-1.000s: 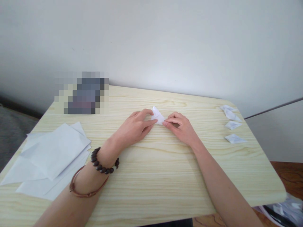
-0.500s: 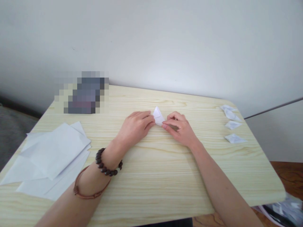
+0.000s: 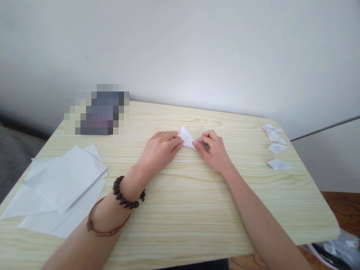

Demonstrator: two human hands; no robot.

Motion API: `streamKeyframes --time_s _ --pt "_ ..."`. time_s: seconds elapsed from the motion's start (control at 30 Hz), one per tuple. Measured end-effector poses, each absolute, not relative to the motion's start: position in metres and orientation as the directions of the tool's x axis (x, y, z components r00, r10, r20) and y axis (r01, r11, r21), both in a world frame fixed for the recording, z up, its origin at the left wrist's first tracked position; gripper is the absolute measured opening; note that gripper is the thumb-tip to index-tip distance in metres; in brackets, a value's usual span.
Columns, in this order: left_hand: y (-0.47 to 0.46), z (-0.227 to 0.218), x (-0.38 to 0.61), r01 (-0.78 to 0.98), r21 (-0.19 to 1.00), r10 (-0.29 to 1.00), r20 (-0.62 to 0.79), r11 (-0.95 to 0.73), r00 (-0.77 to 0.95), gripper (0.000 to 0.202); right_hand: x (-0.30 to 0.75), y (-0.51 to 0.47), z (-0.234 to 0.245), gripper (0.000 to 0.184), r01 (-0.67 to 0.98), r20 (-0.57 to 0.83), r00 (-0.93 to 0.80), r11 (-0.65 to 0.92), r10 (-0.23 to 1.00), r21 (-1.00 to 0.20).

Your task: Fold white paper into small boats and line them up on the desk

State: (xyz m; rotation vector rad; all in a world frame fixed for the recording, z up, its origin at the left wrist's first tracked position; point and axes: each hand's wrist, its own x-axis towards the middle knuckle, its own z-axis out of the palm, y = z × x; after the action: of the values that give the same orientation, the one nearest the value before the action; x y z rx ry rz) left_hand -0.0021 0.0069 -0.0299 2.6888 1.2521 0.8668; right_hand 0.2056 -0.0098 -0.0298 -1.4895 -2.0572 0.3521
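A small folded piece of white paper (image 3: 187, 137) lies on the pale wooden table (image 3: 182, 210) near its middle. My left hand (image 3: 161, 148) rests on the table with its fingertips pressed on the paper's left edge. My right hand (image 3: 210, 148) pinches the paper's right corner, its fingers curled together. The lower part of the paper is hidden under my fingers. My left wrist wears a dark bead bracelet (image 3: 126, 197) and a brown cord.
A loose stack of white paper sheets (image 3: 60, 185) lies at the table's left. Several small folded paper pieces (image 3: 277, 148) sit in a row at the far right. A blurred dark object (image 3: 98, 112) stands at the back left. A white wall rises behind the table.
My right hand's fingers have curled tighter on the paper's right corner. My left hand has shifted slightly and its fingertips stay on the paper.
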Motion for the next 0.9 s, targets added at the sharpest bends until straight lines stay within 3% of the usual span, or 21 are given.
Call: streamKeyframes --time_s 0.27,0.5,0.7,0.9 --pt "0.004 -0.023 -0.001 0.722 0.220 0.735 0.403 -0.656 0.545 0.020 0.202 -0.010 -0.034 0.018 0.798 0.311 -0.149 0.300 0.939 -0.523" --pt "0.002 -0.022 0.000 0.739 0.246 0.760 0.401 -0.628 0.512 0.018 0.210 -0.010 -0.031 0.014 0.667 0.313 -0.257 0.402 0.914 -0.628" --pt "0.003 -0.022 -0.003 0.693 0.278 0.738 0.377 -0.666 0.559 0.023 0.212 -0.012 -0.029 0.015 0.664 0.311 -0.360 0.476 0.879 -0.576" --pt "0.000 -0.020 0.001 0.728 0.269 0.764 0.380 -0.631 0.521 0.020 0.208 -0.014 -0.026 0.019 0.745 0.275 -0.326 0.425 0.904 -0.514"
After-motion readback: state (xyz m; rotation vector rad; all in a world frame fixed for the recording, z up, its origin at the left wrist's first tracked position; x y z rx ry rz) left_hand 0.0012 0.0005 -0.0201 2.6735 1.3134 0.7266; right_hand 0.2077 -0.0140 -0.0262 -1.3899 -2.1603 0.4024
